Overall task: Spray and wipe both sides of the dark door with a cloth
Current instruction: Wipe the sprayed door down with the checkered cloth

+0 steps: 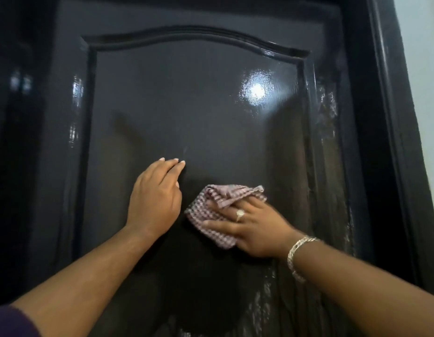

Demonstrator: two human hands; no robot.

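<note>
Pressing a checked cloth [212, 212] flat against the dark door [186, 105], the right hand [256, 229] lies with its fingers [218, 224] spread and nearly straight over the fabric, a ring [239, 213] on one finger and a silver bracelet [297, 256] at the wrist. The cloth sits bunched on the lower middle of the door's raised panel, below the arched moulding [196, 37]. Just beside it, to the left, the left hand [154, 200] rests on the same panel with its fingers [173, 166] straight and together, holding nothing. A bright glare [257, 90] shines on the glossy surface up to the right. The door frame [391, 117] runs down the right side, with a pale wall [425, 57] beyond it.
</note>
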